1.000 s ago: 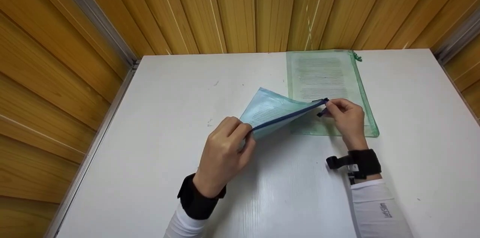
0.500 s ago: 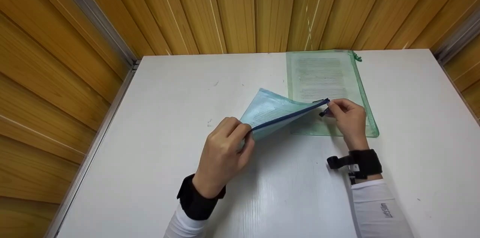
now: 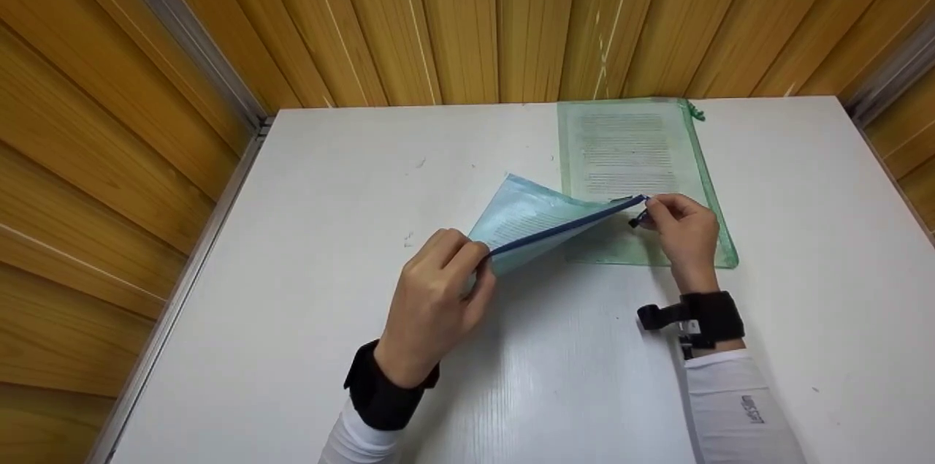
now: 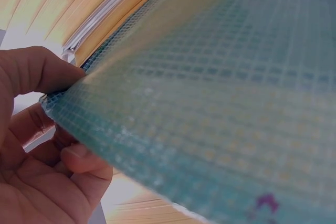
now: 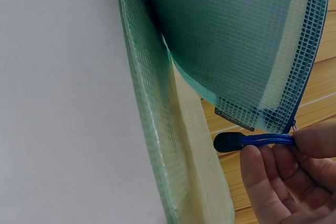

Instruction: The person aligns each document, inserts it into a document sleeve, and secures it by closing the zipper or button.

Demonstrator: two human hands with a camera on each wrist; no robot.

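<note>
We lift blue mesh pouch off desk. Left hand grip pinches 8 o'clock corner; right hand grip pinches zipper cord, 3 o'clock end. Green pouch flat beneath.

A translucent blue mesh pouch of gridded, slightly glossy plastic has a dark blue fabric zipper edge and a woven blue cord pull tipped with matt black plastic. Behind the pouch, a green mesh pouch of the same plastic holds printed paper. Both sit over a smooth white table with a faint sheen, backed by glossy ribbed wood panels.
</note>
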